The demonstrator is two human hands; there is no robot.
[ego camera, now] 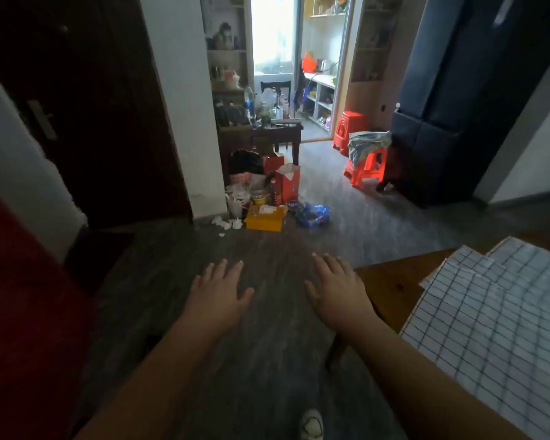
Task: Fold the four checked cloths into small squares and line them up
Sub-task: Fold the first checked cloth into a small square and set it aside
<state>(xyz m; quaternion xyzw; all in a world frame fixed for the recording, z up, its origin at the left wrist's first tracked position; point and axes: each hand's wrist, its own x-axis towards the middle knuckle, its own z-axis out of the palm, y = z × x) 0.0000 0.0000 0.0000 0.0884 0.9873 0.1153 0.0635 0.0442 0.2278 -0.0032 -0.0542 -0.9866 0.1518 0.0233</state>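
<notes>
checked cloths point(489, 315): unfolded, overlapping on wooden table point(391, 281), lower right of frame | right hand point(334, 287): nearer, cloths lie to its right; fingers straight, holds nothing | left hand point(218, 290): centre frame, flat, empty

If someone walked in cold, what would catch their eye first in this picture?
The left hand and right hand spread open, palms down, in the middle foreground, holding nothing. At lower right, checked cloths lie flat, overlapping, on a wooden table. Farther back, bright red stools stand by the doorway.
</notes>
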